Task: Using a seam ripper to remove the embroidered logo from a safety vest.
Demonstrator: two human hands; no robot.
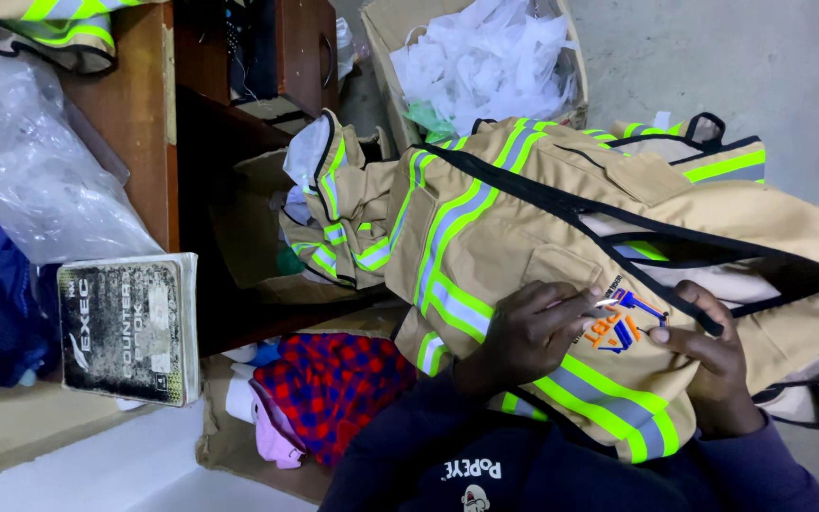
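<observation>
Concrete floor: cardboard box holds white plastic bags; left hand grip pinches small blade, right hand pins vest.

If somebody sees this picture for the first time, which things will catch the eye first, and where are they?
First comes the tan safety vest with bright yellow-green reflective stripes, spread across the middle. On it, the left hand holds a small metal tool at the orange and blue embroidered emblem, and the right hand presses the cloth beside it. At lower centre lies a red and blue checked cloth; at left, a worn book.
</observation>
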